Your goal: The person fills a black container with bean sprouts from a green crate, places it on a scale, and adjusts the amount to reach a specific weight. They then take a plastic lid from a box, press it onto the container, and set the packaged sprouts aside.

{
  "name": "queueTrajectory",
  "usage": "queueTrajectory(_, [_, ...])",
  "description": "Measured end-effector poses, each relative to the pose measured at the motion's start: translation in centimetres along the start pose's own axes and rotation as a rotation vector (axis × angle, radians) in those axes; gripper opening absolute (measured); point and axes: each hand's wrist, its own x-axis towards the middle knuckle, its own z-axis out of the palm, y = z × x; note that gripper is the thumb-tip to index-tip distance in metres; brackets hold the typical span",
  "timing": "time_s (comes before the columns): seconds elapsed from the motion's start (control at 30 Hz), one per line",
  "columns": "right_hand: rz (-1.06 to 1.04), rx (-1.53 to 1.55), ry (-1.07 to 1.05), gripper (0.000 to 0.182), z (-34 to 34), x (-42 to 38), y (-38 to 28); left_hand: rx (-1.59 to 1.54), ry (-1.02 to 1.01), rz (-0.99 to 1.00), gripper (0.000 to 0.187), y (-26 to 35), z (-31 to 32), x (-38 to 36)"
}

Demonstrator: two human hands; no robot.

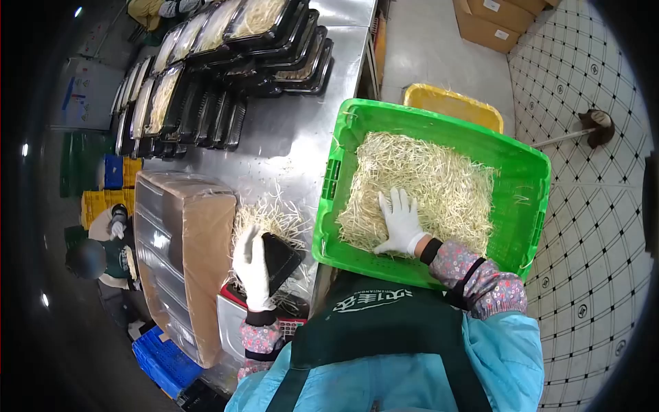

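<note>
My left hand (pixel 252 269), in a white glove, is at the side of a small black plastic tray (pixel 283 259) and appears to grip its edge; part of the fingers is hidden. The tray looks tilted, above a red-edged scale (pixel 232 319) with a keypad. My right hand (pixel 403 223), also gloved, lies with fingers spread on a thick mass of pale bean sprouts (pixel 432 172). These sprouts fill much of a green crate (pixel 528 206). Loose sprouts (pixel 271 216) are heaped on the metal table just beyond the black tray.
Stacked black trays of sprouts (pixel 257 17) stand at the far left of the metal table (pixel 288 137). A carton of clear lids (pixel 206 233) is left of the scale. A yellow crate (pixel 453 106) is behind the green one. Another person (pixel 113 240) is at left.
</note>
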Motion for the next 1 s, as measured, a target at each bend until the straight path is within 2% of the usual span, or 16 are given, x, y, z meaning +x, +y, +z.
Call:
queueTrajectory(0.07, [-0.012, -0.210, 0.164, 0.125, 1.4, -0.2, 0.7, 0.109, 0.110, 0.049, 0.033, -1.2, -0.9, -0.8])
queueTrajectory(0.17, [0.033, -0.208, 0.256, 0.120, 3.2, 2.9, 0.1, 0.052, 0.261, -0.004, 0.048, -4.6, -4.2, -1.4])
queueTrajectory(0.2, [0.002, 0.027, 0.257, 0.118, 3.1, 3.5, 0.9, 0.054, 0.268, -0.007, 0.048, -5.0, -5.1, -2.1])
queueTrajectory(0.23, [-0.004, 0.016, 0.262, 0.118, 2.6, 4.5, 1.9, 0.086, 0.307, -0.012, 0.053, -5.6, -5.5, -2.7])
queueTrajectory(0.33, [0.186, 0.159, -0.021, 0.119, 0.1, 6.3, 3.8, 0.091, 0.366, -0.038, 0.060, -8.9, -7.2, -4.3])
queueTrajectory(0.43, [0.141, -0.103, 0.135, 0.121, 0.7, 6.4, 4.0, 0.095, 0.399, -0.106, 0.066, -10.2, -7.5, -6.2])
queueTrajectory(0.5, [0.176, -0.160, 0.120, 0.125, 0.8, 6.5, 3.3, -0.080, 0.436, -0.170, 0.070, -11.8, -7.3, -7.4])
queueTrajectory(0.57, [0.198, -0.007, 0.049, 0.122, 0.1, 6.3, 2.8, -0.257, 0.475, -0.219, 0.072, -13.7, -6.6, -8.2])
queueTrajectory(0.63, [0.189, -0.017, 0.054, 0.113, 1.3, 6.9, 3.9, -0.440, 0.516, -0.341, 0.074, -12.9, -5.6, -9.0])
queueTrajectory(0.7, [0.106, 0.043, 0.185, 0.102, 1.5, 6.2, 4.4, -0.634, 0.530, -0.379, 0.068, -14.2, -4.6, -9.3])
queueTrajectory(0.73, [0.108, 0.149, 0.168, 0.096, 0.8, 5.6, 4.8, -0.691, 0.485, -0.374, 0.056, -14.3, -4.3, -9.2])
queueTrajectory(0.77, [0.097, 0.146, 0.174, 0.096, 0.5, 5.2, 5.0, -0.700, 0.531, -0.421, 0.045, -14.4, -3.8, -9.5])
queueTrajectory(0.83, [0.029, 0.210, 0.272, 0.096, 0.0, 3.9, 5.6, -0.725, 0.575, -0.505, 0.037, -14.0, -2.8, -9.5])
queueTrajectory(0.93, [0.060, 0.136, 0.187, 0.098, -0.5, 2.6, 6.2, -0.660, 0.656, -0.382, 0.030, -24.6, -2.4, -8.1])
queueTrajectory(0.97, [0.064, 0.096, 0.140, 0.099, -1.0, 2.5, 6.2, -0.743, 0.802, -0.450, 0.028, -21.7, -1.8, -7.5])
queueTrajectory(1.0, [0.068, 0.114, 0.121, 0.102, -1.8, 1.8, 6.0, -0.818, 0.866, -0.382, 0.027, -19.3, -1.5, -7.1])
